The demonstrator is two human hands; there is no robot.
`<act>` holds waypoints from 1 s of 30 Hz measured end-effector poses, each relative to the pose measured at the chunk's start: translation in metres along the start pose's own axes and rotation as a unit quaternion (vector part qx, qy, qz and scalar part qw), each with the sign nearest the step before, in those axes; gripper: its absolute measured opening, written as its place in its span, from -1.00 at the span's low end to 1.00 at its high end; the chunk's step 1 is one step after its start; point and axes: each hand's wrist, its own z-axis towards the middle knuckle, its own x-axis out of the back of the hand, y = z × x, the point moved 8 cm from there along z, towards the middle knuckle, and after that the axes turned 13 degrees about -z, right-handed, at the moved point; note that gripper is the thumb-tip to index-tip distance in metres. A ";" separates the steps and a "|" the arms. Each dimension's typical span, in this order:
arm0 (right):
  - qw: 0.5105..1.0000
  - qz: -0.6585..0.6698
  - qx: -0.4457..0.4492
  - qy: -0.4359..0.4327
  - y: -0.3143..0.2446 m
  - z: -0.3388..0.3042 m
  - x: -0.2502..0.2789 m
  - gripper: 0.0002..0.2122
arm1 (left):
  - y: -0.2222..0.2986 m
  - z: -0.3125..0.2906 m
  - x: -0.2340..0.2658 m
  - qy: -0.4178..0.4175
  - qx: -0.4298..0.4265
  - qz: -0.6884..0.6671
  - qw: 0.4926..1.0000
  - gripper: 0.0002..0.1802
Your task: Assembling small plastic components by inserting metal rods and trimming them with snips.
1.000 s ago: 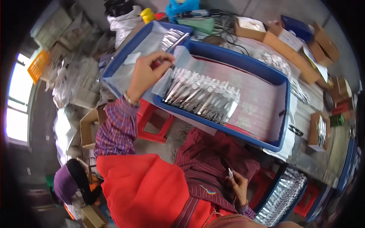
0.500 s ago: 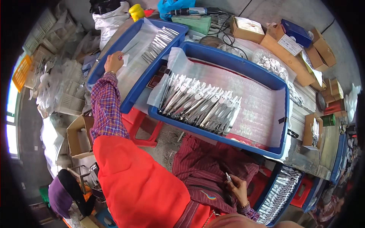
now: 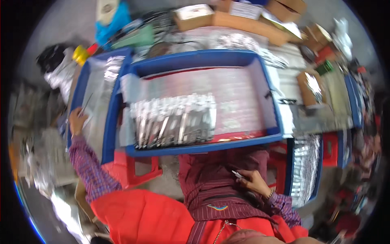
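My left hand (image 3: pixel 77 121) is over the left edge of the narrow blue tray (image 3: pixel 109 136), its fingers pinched. Beside the fingers are a white scrap and a thin dark rod (image 3: pixel 87 101); blur hides what exactly they grip. Low over my lap, my right hand (image 3: pixel 255 183) is closed on a small silvery piece with a pale tip (image 3: pixel 237 174). In front of me the large blue tray (image 3: pixel 195 149) holds a dense row of slim metal tools (image 3: pixel 174 120) with white heads, lying side by side on a pale liner. Shiny pieces (image 3: pixel 113 67) lie at the narrow tray's far end.
Right of my lap, another blue bin (image 3: pixel 290 173) is packed with shiny metal pieces. Red stools (image 3: pixel 132 171) stand under the trays. Behind them are cardboard boxes (image 3: pixel 194 18), a green bundle (image 3: pixel 136 37) and a yellow container (image 3: pixel 81 55). A small carton (image 3: pixel 310 87) sits at the right.
The view has swung to the right, so the trays appear further left and more level. My left hand remains at the narrow tray; my right hand still holds the small piece over my lap.
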 end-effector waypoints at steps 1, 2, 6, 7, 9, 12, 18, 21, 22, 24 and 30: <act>1.000 0.004 0.021 -0.002 -0.004 0.000 -0.002 -0.69 | -0.004 -0.001 0.008 -0.012 0.021 0.021 0.999 -0.54; 0.999 0.004 0.040 0.000 -0.005 -0.003 0.002 -0.67 | 0.002 -0.001 0.007 -0.007 0.014 0.073 0.997 -0.54; 0.998 0.045 0.043 0.003 -0.004 -0.008 0.008 -0.65 | 0.017 -0.009 0.035 0.090 0.011 0.022 0.996 -0.56; 0.998 0.050 0.029 0.021 0.002 -0.011 0.013 -0.65 | 0.047 -0.013 0.027 0.128 0.008 0.003 0.992 -0.58; 0.989 0.148 0.008 0.005 0.007 -0.015 0.009 -0.64 | 0.094 -0.022 0.037 0.126 -0.001 -0.081 0.989 -0.61; 0.966 0.256 0.010 -0.027 0.012 -0.015 -0.001 -0.60 | 0.208 -0.058 0.045 0.121 0.021 -0.145 0.982 -0.67; 0.923 0.383 0.028 -0.035 0.008 -0.016 -0.001 -0.58 | 0.379 -0.166 -0.063 -0.106 -0.039 -0.354 0.928 -0.63; 0.896 0.442 0.030 -0.025 0.001 -0.021 -0.001 -0.59 | 0.472 -0.252 -0.163 -0.360 -0.111 -0.320 0.869 -0.66; 0.903 0.425 0.060 -0.025 -0.010 -0.021 -0.002 -0.61 | 0.500 -0.276 -0.179 -0.368 -0.173 -0.346 0.846 -0.64; 0.920 0.327 0.209 0.058 -0.018 -0.021 -0.001 -0.69 | 0.527 -0.324 -0.215 -0.394 -0.264 -0.326 0.818 -0.66; 0.910 0.414 -0.019 -0.025 0.019 -0.046 0.007 -0.75 | 0.542 -0.343 -0.263 -0.383 -0.299 -0.276 0.829 -0.74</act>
